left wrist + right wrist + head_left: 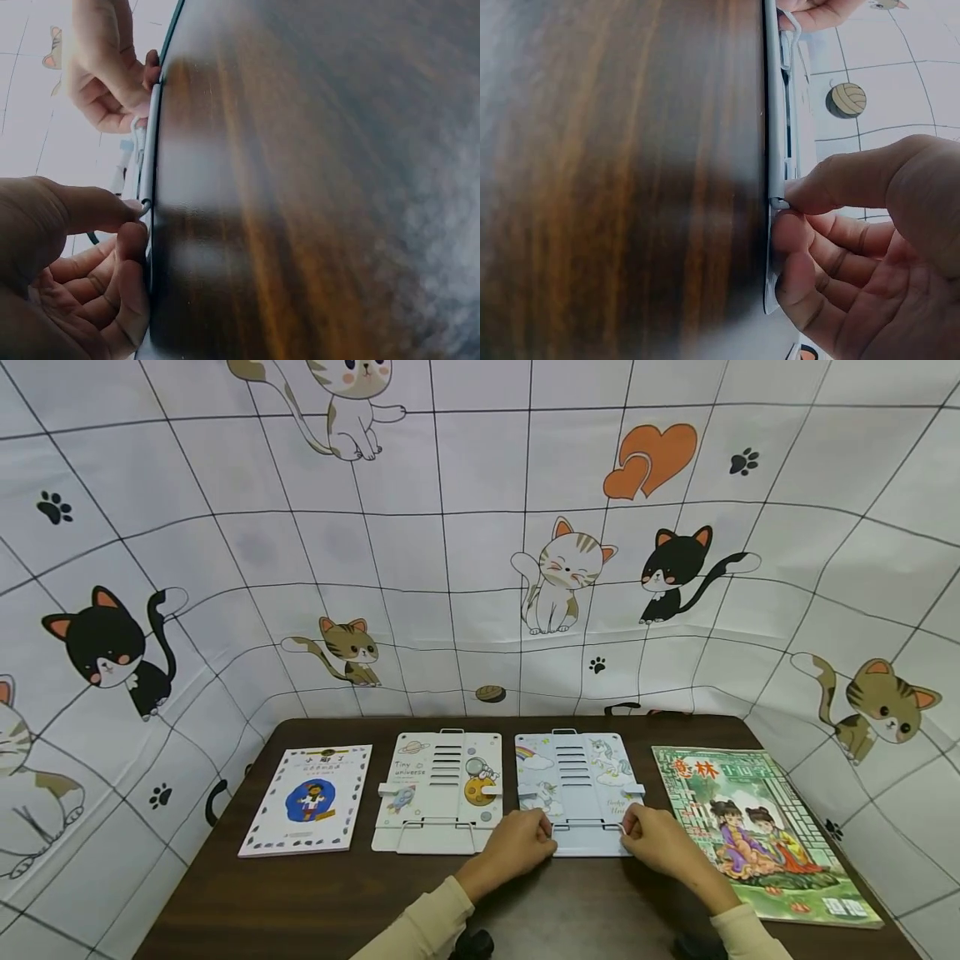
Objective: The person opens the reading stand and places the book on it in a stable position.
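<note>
A pale blue-white folding book stand (577, 841) with unicorn and rainbow prints lies flat on the table, slots up its middle. At its lower left corner my left hand (517, 843) pinches the front edge beside the wire holder, thumb above the curled index finger. My right hand (662, 842) does the same at the lower right corner. In the left wrist view the thumb and forefinger of the left hand (82, 247) meet at a small wire end. The right wrist view has the right hand (855, 240) gripping the opposite end of the edge.
A cream stand (438, 840) printed "Tiny universe" lies just left of the unicorn one. Farther left is a white booklet (341, 793) with a blue round picture. At the right a green magazine (780, 852) reaches the edge of the dark wooden table (285, 902). Cat-patterned cloth hangs behind.
</note>
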### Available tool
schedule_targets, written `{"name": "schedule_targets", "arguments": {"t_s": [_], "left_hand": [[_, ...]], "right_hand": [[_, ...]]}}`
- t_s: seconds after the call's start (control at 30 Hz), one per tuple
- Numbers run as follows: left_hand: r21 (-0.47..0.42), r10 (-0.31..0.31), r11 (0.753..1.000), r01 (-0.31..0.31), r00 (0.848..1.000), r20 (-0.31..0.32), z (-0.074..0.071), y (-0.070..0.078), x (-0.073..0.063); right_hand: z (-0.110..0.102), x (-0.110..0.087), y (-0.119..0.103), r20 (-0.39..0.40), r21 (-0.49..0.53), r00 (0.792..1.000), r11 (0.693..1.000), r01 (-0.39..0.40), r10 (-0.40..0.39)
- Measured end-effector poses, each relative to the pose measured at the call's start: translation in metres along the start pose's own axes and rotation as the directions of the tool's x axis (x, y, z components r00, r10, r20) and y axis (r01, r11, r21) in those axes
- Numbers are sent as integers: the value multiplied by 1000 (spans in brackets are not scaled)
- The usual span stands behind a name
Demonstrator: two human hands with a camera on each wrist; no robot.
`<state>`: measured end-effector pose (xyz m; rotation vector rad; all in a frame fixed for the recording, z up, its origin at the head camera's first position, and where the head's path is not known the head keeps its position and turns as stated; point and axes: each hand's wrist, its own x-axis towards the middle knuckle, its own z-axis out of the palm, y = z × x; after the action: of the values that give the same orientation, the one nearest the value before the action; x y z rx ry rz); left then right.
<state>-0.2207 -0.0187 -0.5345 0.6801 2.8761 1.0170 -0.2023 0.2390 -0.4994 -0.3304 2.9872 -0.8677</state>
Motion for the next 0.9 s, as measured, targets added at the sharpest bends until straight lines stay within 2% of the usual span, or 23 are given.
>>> {"name": "schedule_targets", "arguments": {"t_s": [0.1, 0.27, 0.4, 0.63, 0.9], "left_hand": [[-22, -1, 1000, 0, 1000, -2, 2, -1, 2], [-49, -15, 999, 14, 1000, -6, 4, -5, 4], [-87, 5, 996, -6, 1000, -8, 4, -9, 5], [-157, 43, 987, -45, 999, -16, 1, -12, 6], [-141, 61, 988, -65, 998, -34, -1, -9, 5]], "right_hand": [[0, -1, 2, -9, -10, 1000, 1000, 2, -2], [2, -1, 7, 1, 36, 1000, 999, 6, -6], [3, -2, 10, 13, 76, 1000, 997, 6, -7], [6, -3, 17, 26, 183, 998, 982, 56, -61], [7, -3, 23, 15, 179, 993, 977, 112, -116]]}}
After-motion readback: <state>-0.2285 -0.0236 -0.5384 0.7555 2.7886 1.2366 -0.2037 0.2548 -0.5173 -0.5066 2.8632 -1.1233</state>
